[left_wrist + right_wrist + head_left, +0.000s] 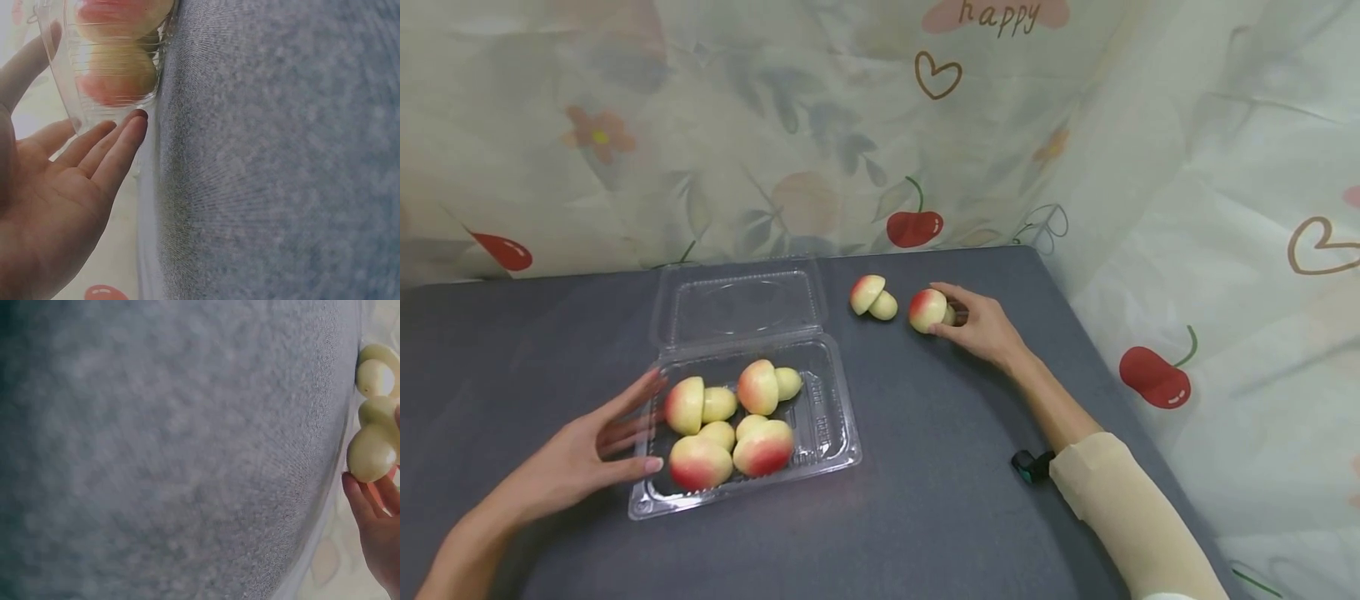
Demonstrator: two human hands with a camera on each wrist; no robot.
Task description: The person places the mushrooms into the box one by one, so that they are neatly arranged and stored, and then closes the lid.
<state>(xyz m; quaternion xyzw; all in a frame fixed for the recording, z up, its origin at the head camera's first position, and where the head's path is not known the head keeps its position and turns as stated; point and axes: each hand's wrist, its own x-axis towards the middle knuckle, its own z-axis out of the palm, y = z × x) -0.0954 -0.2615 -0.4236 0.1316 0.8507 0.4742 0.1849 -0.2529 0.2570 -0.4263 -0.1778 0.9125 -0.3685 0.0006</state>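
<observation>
While four toy mushrooms (685, 406) already sit in the clamshell box (816, 421), two are left outside: our right hand (981, 325) pinches one mushroom (927, 311), the spare mushroom (868, 294) lies nearby; our left hand (587, 442), fingers loosely spread, flanks the box.

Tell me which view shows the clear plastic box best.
The head view: the clear plastic box appears whole, its lid open, four mushroom-shaped pieces inside. The left wrist view shows only part of it, beside the left hand, cut off at the top. The right wrist view gives no clear sight of it.
</observation>
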